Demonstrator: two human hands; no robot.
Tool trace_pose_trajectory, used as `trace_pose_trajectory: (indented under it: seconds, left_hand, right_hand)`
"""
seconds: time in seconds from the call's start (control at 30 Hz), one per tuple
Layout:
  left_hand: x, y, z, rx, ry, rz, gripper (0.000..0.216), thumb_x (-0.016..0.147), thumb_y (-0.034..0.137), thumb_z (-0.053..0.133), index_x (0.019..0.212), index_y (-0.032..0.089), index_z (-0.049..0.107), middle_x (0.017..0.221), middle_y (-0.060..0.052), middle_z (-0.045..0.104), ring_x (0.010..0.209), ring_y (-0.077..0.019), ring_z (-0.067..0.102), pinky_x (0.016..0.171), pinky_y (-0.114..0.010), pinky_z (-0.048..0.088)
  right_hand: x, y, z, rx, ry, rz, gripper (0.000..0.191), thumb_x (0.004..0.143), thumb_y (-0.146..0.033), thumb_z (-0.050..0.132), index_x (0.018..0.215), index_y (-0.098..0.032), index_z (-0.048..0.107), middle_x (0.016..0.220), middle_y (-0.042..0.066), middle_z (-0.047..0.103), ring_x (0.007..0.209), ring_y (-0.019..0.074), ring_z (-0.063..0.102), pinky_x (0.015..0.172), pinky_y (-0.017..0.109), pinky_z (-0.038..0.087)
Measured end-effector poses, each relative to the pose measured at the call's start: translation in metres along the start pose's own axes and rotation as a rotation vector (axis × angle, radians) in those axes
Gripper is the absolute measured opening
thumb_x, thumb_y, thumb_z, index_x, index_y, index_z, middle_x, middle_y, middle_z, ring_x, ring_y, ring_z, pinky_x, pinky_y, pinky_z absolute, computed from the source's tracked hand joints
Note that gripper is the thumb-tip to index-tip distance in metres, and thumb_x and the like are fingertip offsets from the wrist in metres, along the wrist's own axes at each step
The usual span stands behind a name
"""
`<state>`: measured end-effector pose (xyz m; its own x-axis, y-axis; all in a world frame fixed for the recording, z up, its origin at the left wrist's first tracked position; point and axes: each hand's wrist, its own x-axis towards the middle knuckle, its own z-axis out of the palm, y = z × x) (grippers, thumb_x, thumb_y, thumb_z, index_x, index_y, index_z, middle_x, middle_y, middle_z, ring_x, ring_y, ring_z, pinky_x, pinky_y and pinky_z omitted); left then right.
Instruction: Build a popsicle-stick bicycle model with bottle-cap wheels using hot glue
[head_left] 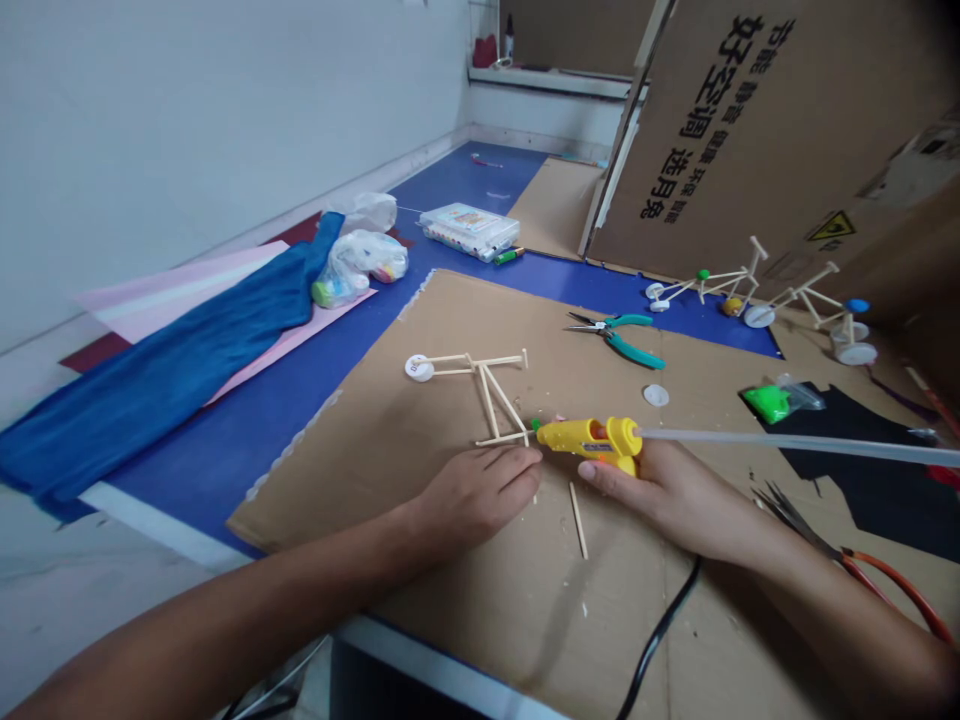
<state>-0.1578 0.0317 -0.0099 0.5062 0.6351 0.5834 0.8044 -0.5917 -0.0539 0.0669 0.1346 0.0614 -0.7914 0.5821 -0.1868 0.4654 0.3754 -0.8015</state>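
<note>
My right hand [660, 490] is wrapped round a yellow hot glue gun [589, 440] with a long clear glue stick [795, 442] sticking out of its back. The gun's green-collared nozzle meets the near end of a small frame of wooden sticks [491, 400]. My left hand [480, 495] has its fingers closed at that same end of the frame; the fingertips' grip is partly hidden. A white bottle cap [419, 368] forms a wheel at the frame's far left end. Just below the gun a loose wooden stick [578, 520] lies on the cardboard sheet [360, 480].
Teal-handled pliers [622, 335] and a loose white cap [655, 395] lie beyond the gun. Scissors [840, 555] rest beside my right forearm. Two stick models [814, 295] with cap wheels stand at the back right. A black cord [660, 635] runs off the near edge.
</note>
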Motion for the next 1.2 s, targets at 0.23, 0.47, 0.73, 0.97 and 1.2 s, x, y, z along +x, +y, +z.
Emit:
trace_pose_trajectory:
  seconds: [0.23,0.47,0.73,0.97,1.2]
  left_hand:
    - [-0.0010,0.0005,0.0014,-0.012,0.012,-0.008,0.019,0.096,0.011,0.048,0.103,0.008,0.066,0.105,-0.012,0.073,0.098,-0.0190,0.069,0.083,-0.029,0.059]
    - [-0.0005,0.0004,0.0014,-0.013,0.013,-0.008,0.020,0.096,0.011,0.048,0.101,0.009,0.067,0.105,-0.011,0.073,0.097,-0.0178,0.068,0.084,-0.028,0.059]
    - [0.0001,0.0014,-0.0014,-0.021,-0.007,-0.016,0.019,0.097,0.011,0.048,0.102,0.009,0.067,0.105,-0.010,0.073,0.098,-0.0177,0.069,0.085,-0.027,0.058]
    - [-0.0008,0.0007,0.0018,-0.007,0.022,-0.008,0.016,0.095,0.010,0.051,0.102,0.009,0.066,0.104,-0.010,0.073,0.097,-0.0179,0.069,0.084,-0.028,0.058]
    - [0.0004,0.0006,-0.0001,-0.030,0.002,-0.015,0.018,0.096,0.011,0.048,0.101,0.010,0.066,0.104,-0.011,0.074,0.098,-0.0182,0.069,0.084,-0.029,0.060]
  right_hand:
    - [-0.0021,-0.0047,-0.0014,0.005,0.005,0.026,0.049,0.093,-0.052,0.055,0.130,-0.023,0.066,0.119,0.006,0.074,0.116,0.0324,0.066,0.106,0.047,0.049]
    - [-0.0022,-0.0024,-0.0007,0.018,0.008,0.037,0.046,0.092,-0.053,0.055,0.128,-0.026,0.068,0.114,0.005,0.076,0.114,0.0341,0.067,0.105,0.050,0.050]
    - [0.0008,-0.0027,0.0016,0.062,-0.016,0.003,0.051,0.095,-0.052,0.054,0.140,-0.029,0.057,0.134,0.003,0.066,0.128,0.0320,0.058,0.114,0.050,0.040]
    - [0.0000,-0.0034,0.0014,0.066,-0.019,-0.001,0.051,0.095,-0.053,0.053,0.140,-0.029,0.058,0.138,0.002,0.063,0.127,0.0296,0.059,0.111,0.046,0.043]
    - [-0.0018,-0.0025,0.0000,0.042,-0.013,0.026,0.050,0.095,-0.054,0.053,0.135,-0.026,0.062,0.130,0.004,0.069,0.123,0.0311,0.062,0.109,0.047,0.046]
